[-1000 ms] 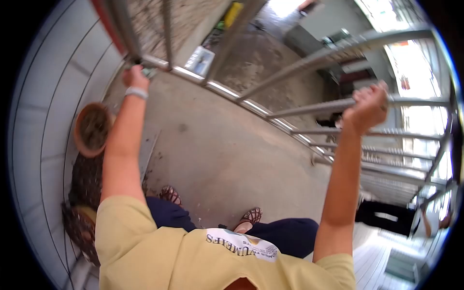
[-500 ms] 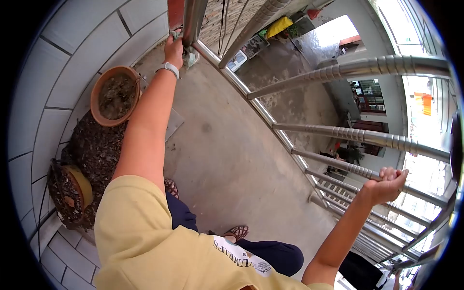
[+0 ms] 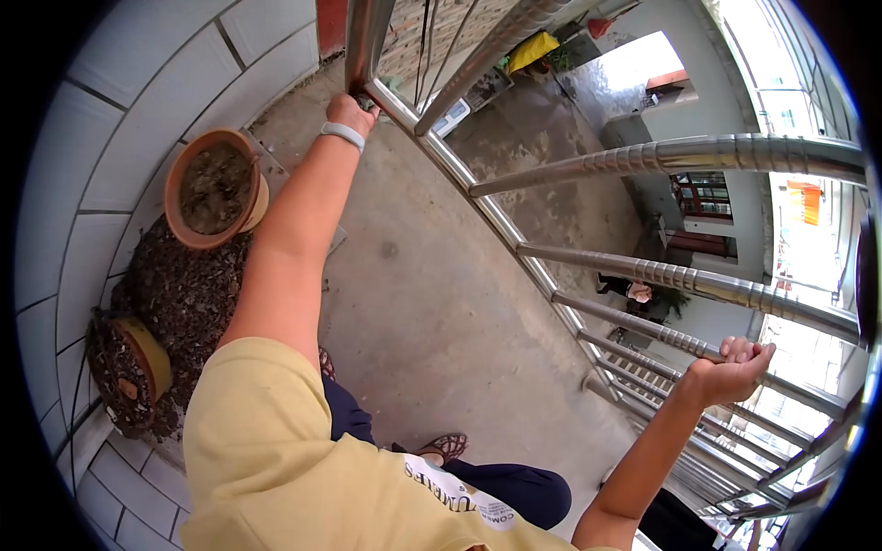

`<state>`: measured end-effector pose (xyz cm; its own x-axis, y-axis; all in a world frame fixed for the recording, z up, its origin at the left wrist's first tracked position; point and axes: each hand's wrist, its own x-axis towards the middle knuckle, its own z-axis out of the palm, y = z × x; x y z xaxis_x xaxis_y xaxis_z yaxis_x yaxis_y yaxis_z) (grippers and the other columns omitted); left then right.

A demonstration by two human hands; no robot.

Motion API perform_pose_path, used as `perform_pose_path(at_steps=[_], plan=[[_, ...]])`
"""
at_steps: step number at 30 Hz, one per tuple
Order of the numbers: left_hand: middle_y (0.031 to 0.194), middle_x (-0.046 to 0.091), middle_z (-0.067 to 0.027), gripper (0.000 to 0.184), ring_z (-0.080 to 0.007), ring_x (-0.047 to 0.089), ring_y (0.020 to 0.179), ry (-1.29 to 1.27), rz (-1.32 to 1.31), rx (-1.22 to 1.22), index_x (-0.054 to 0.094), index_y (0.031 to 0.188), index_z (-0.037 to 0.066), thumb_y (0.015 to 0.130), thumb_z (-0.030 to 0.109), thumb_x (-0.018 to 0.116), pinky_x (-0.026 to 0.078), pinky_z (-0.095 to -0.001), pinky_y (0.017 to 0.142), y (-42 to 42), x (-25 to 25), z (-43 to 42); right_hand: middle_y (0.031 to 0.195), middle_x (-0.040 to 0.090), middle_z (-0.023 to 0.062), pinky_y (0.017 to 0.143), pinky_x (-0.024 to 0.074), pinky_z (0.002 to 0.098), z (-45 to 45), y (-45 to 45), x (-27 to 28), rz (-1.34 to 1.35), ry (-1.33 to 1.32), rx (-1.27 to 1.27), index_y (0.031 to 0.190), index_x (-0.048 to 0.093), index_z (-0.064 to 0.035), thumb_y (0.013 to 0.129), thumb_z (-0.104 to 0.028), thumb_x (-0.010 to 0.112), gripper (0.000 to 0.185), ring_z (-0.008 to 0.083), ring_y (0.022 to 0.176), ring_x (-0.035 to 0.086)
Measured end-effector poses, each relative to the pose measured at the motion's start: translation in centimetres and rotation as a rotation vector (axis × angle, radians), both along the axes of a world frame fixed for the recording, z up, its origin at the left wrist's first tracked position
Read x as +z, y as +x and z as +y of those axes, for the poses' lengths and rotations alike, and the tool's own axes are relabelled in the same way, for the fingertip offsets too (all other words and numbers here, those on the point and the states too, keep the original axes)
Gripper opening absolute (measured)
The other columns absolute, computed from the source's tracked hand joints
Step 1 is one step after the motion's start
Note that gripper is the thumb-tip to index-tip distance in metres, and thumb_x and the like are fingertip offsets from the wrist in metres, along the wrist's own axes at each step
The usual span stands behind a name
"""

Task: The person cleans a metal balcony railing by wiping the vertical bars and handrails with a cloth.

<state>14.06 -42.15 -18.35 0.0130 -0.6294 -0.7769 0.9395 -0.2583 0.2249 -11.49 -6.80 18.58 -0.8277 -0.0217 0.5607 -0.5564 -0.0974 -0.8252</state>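
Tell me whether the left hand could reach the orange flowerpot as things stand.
Probably yes: the left hand and orange flowerpot are on the same side of the railing, with nothing visible blocking the way.

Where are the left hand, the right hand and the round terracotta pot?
Left hand (image 3: 349, 113): head view, on the back of the hand.
Right hand (image 3: 728, 375): head view, on the hand's middle, below its curled fingers.
Terracotta pot (image 3: 173, 196): head view, on the rim's left side.
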Motion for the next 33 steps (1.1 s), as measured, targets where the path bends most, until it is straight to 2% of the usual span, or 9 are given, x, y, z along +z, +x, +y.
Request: perform_pose_path(at_steps=[9,19,21,23,24,25,28,31,33], plan=[[0.114,0.052,-0.0092,0.040,-0.0276,0.053,0.101,-0.287,0.315,0.060,0.050,0.117,0.009,0.085,0.025,0.032,0.043,-0.0442,0.089,-1.8,0.9,2.5,0.047,0.027,-0.0055,0.041,0.0237,0.0220,0.3,-0.4,0.1,-0.010,0.000,0.019,0.061,0.039,-0.0109,0.086,-0.021,0.053,0.031,0.0051,0.041,0.026],[0.103,0.055,-0.0067,0.024,-0.0214,0.055,0.090,0.066,0.031,0.180,0.055,0.102,0.007,0.084,0.017,0.041,0.050,-0.0329,0.073,0.9,3.6,3.9,0.048,0.030,-0.0043,0.041,0.0238,0.0223,0.2,0.0,0.3,-0.050,-0.023,0.030,0.061,0.042,-0.0094,0.086,-0.021,0.054,0.030,0.0049,0.042,0.028],[0.103,0.055,-0.0084,0.025,-0.0209,0.056,0.087,0.107,-0.735,-0.104,0.054,0.100,0.004,0.084,0.017,0.040,0.049,-0.0328,0.069,2.8,6.4,4.5,0.048,0.030,-0.0042,0.041,0.0242,0.0224,0.3,-0.2,0.2,-0.043,-0.048,0.061,0.062,0.043,-0.0093,0.085,-0.021,0.055,0.029,0.0051,0.042,0.028],[0.100,0.055,-0.0112,0.026,-0.0208,0.056,0.082,-0.221,-0.748,-0.064,0.054,0.098,0.003,0.083,0.019,0.040,0.048,-0.0337,0.066,5.7,5.1,2.2,0.047,0.031,-0.0037,0.042,0.0255,0.0225,0.3,-0.1,0.3,-0.052,-0.053,0.047,0.063,0.044,-0.0080,0.085,-0.021,0.055,0.028,0.0052,0.042,0.029],[0.100,0.054,-0.0116,0.026,-0.0210,0.055,0.081,-0.173,-0.565,0.126,0.052,0.097,0.002,0.081,0.020,0.043,0.047,-0.0346,0.067,6.0,6.0,1.6,0.047,0.031,-0.0035,0.042,0.0258,0.0225,0.3,-0.1,0.3,-0.053,-0.051,0.043,0.063,0.044,-0.0073,0.085,-0.021,0.055,0.027,0.0053,0.043,0.029],[0.099,0.054,-0.0121,0.027,-0.0211,0.055,0.080,-0.120,-0.378,0.314,0.051,0.097,0.001,0.080,0.021,0.045,0.046,-0.0354,0.069,6.0,11.5,2.6,0.047,0.031,-0.0033,0.042,0.0260,0.0225,0.3,-0.1,0.3,-0.054,-0.048,0.041,0.064,0.045,-0.0066,0.085,-0.021,0.055,0.027,0.0055,0.043,0.029],[0.100,0.053,-0.0114,0.029,-0.0208,0.053,0.083,-0.214,-0.548,0.390,0.048,0.096,0.000,0.075,0.019,0.053,0.044,-0.0351,0.072,6.4,16.3,2.6,0.048,0.032,-0.0029,0.043,0.0268,0.0227,0.5,0.1,0.4,-0.062,-0.034,0.017,0.065,0.046,-0.0052,0.084,-0.021,0.056,0.027,0.0060,0.044,0.030],[0.104,0.052,-0.0050,0.034,-0.0207,0.050,0.093,-0.438,-0.585,0.349,0.049,0.097,0.009,0.071,0.025,0.063,0.040,-0.0374,0.072,7.0,11.4,-0.9,0.048,0.033,-0.0027,0.043,0.0271,0.0233,0.4,-0.1,0.4,-0.085,-0.032,0.016,0.065,0.045,-0.0054,0.084,-0.021,0.057,0.027,0.0064,0.044,0.030],[0.100,0.054,-0.0020,0.034,-0.0192,0.051,0.089,-0.358,-0.569,0.252,0.051,0.099,0.013,0.071,0.027,0.064,0.040,-0.0371,0.072,5.6,10.0,-0.4,0.048,0.033,-0.0024,0.043,0.0271,0.0234,0.5,-0.5,0.3,-0.072,-0.038,0.019,0.065,0.045,-0.0059,0.084,-0.021,0.057,0.027,0.0065,0.044,0.030]])
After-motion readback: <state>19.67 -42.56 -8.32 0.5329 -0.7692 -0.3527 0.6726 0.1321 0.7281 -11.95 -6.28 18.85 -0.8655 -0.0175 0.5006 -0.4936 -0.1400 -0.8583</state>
